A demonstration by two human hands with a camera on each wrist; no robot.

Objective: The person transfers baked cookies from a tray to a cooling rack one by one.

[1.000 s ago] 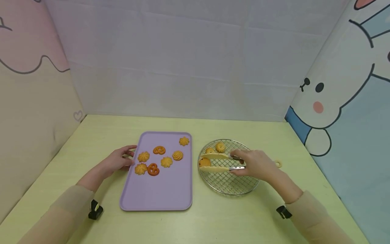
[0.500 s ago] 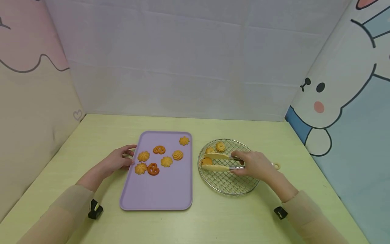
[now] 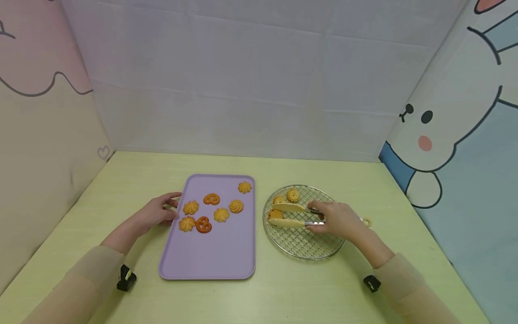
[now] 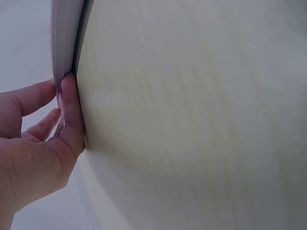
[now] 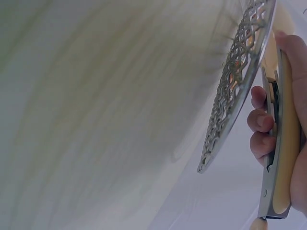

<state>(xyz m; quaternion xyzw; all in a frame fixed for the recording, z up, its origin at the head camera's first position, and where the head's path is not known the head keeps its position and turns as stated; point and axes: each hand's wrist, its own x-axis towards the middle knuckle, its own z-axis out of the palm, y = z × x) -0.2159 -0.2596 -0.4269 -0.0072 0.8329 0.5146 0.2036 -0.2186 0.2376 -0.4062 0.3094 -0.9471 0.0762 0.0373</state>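
The right hand (image 3: 333, 218) has its fingers curled round a pair of tongs (image 3: 290, 223), low over the left part of the wire rack (image 3: 307, 243), so its reach stays flat and its arms can flank what lies there. The tongs' long axis runs sideways, roughly level with the near edge of the surface (image 3: 303, 297); their tips point left toward the tray (image 3: 212, 258), and the ring end (image 3: 367, 222) sticks out to the right behind the wrist. The two arms stand apart with a cookie (image 3: 275, 214) between their tips; whether they pinch it cannot be told. Two more cookies lie farther back on the rack, one partly hidden by the upper arm. The left hand (image 3: 155, 211), fingers loosely spread, touches the tray's left rim, likely to steady it. The purple tray lies lengthwise, near to far, just left of the rack, probably for a short carry between them; pretzels (image 3: 203, 224) and swirl biscuits (image 3: 221, 215) are scattered over its middle and far part.
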